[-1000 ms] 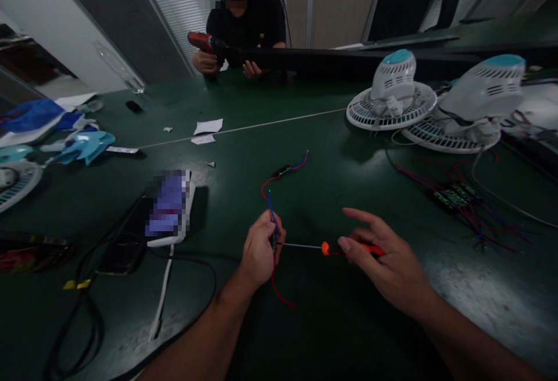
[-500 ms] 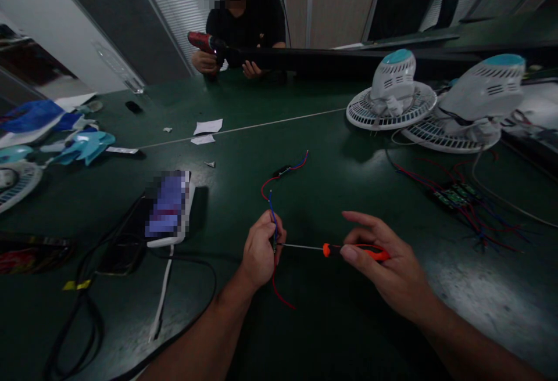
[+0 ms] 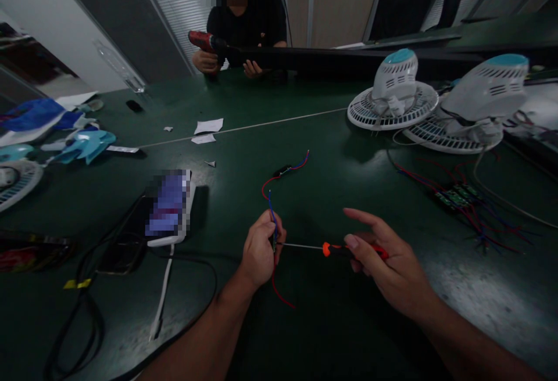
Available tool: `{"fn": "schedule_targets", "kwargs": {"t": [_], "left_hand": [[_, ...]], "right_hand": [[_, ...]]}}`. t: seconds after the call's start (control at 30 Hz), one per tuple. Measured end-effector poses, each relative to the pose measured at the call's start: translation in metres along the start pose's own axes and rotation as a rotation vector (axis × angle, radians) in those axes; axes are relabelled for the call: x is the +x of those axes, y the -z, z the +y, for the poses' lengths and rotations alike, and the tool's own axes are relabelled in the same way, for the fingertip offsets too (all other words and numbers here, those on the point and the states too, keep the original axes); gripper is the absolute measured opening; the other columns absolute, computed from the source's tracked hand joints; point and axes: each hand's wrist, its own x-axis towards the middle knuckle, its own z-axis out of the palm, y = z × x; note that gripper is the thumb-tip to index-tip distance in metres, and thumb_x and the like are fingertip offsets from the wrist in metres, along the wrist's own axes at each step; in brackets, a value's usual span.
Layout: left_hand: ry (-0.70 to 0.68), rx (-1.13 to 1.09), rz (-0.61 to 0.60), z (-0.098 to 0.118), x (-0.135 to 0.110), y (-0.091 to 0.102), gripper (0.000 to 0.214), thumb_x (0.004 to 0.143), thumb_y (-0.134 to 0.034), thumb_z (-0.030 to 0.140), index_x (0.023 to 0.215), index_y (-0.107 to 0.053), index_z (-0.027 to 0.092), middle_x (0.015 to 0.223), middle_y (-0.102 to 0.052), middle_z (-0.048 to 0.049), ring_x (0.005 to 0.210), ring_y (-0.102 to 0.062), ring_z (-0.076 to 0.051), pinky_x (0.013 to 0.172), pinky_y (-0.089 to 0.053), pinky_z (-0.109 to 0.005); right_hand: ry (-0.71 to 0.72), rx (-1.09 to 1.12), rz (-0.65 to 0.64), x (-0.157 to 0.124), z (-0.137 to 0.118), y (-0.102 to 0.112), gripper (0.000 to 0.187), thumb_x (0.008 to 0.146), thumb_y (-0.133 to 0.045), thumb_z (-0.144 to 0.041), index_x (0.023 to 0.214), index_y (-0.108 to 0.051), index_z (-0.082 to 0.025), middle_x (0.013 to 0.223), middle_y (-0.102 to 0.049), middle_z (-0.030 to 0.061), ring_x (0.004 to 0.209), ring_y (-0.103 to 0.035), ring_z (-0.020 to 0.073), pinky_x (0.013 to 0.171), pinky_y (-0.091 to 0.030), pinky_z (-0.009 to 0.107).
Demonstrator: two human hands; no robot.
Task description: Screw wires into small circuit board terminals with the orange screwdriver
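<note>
My left hand is closed on a small circuit board, mostly hidden by the fingers. A blue wire runs up from the board and a red wire curves down below it. In my right hand is a screwdriver with an orange and black handle, gripped between thumb and fingers, the index finger stretched out. Its thin shaft points left, and the tip meets the board's edge at my left fingertips. Beyond my left hand lies a second small board with red and blue wires.
Two white fan heads rest at the right, near a cluster of wired boards. A phone and black cables lie at left, with teal fan blades farther back. Across the table a person holds a red drill.
My right thumb and fingers have shifted on the screwdriver handle, with the thumb slightly higher and the fingers curled lower. The left hand and the board stay in place.
</note>
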Motion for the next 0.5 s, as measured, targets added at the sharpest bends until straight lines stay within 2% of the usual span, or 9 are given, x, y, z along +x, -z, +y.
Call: {"fn": "schedule_targets", "kwargs": {"t": [0.5], "left_hand": [[0.014, 0.009, 0.005, -0.0016, 0.0002, 0.0026, 0.018, 0.078, -0.037, 0.033, 0.07, -0.046, 0.02, 0.044, -0.043, 0.0068, 0.031, -0.033, -0.008, 0.032, -0.024, -0.018]], "right_hand": [[0.081, -0.02, 0.003, -0.0001, 0.0007, 0.0012, 0.04, 0.091, -0.053, -0.032, 0.128, -0.043, -0.022, 0.071, -0.059, -0.0027, 0.057, -0.055, 0.0125, 0.05, -0.043, 0.024]]}}
